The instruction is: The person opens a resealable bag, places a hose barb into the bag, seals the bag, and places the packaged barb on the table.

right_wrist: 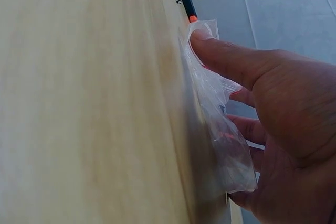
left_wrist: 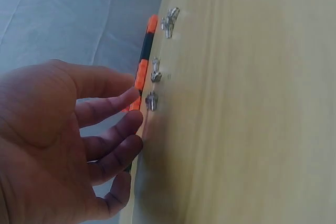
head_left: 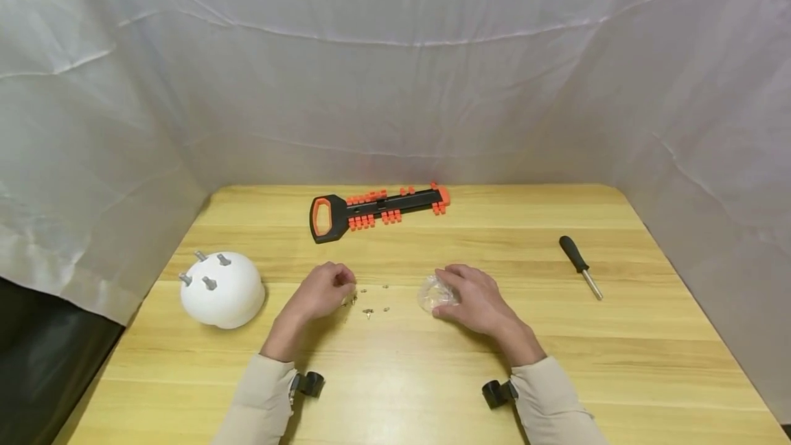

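Note:
Several small metal screws (head_left: 369, 310) lie loose on the wooden table (head_left: 395, 362) between my hands. My left hand (head_left: 346, 290) rests on the table with relaxed, loosely bent fingers. In the left wrist view its fingertips (left_wrist: 137, 114) hover right beside one of the screws (left_wrist: 151, 100) and grip nothing. My right hand (head_left: 446, 287) holds a small clear plastic bag (head_left: 430, 294) against the table. In the right wrist view the thumb (right_wrist: 220, 59) presses on the bag (right_wrist: 231, 156) and the fingers curl behind it.
A white dome (head_left: 225, 290) with grey screws sticking out of it sits at the left. A black and orange bit rack (head_left: 377, 208) lies at the back centre. To the right lies a black-handled screwdriver (head_left: 579, 265). White cloth walls surround the table.

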The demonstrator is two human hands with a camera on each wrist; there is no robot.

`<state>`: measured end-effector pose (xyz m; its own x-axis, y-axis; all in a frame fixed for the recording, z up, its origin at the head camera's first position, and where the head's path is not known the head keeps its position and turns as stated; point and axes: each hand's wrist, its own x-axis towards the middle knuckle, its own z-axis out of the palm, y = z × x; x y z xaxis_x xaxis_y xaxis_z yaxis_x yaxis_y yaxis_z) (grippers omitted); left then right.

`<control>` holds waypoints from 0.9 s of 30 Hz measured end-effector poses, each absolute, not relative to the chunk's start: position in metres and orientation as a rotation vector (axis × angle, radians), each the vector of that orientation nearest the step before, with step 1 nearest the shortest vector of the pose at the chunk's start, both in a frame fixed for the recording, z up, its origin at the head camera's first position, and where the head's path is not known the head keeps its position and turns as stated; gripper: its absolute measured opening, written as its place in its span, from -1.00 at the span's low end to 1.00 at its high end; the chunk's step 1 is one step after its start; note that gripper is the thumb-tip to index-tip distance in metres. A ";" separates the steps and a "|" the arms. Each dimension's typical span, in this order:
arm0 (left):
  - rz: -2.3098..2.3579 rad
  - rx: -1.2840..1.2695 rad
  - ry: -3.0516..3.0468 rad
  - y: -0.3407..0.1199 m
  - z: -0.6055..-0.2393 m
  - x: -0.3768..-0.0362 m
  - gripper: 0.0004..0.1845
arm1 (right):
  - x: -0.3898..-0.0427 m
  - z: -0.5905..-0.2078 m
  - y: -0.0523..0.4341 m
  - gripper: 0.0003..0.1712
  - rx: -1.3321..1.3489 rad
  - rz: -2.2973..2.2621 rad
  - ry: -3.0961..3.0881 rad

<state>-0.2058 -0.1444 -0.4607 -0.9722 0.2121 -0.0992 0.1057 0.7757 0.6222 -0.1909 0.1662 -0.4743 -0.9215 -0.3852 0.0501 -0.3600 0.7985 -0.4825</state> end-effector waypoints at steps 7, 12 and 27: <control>0.848 0.276 2.815 -0.151 -0.459 -0.205 -0.94 | -0.194 -0.473 0.169 -0.18 -0.616 -0.772 2.950; 0.784 0.274 2.835 -0.153 -0.459 -0.205 -0.96 | -0.194 -0.474 0.169 -0.18 -0.611 -0.786 2.944; 0.806 0.320 2.865 -0.147 -0.465 -0.202 -0.90 | -0.193 -0.481 0.169 -0.20 -0.601 -0.813 2.938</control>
<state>-0.2020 -0.1468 -0.4652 -0.9664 0.2431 -0.0840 0.1637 0.8331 0.5283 -0.1929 0.1686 -0.4812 -0.9245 -0.3750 0.0686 -0.3569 0.7882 -0.5015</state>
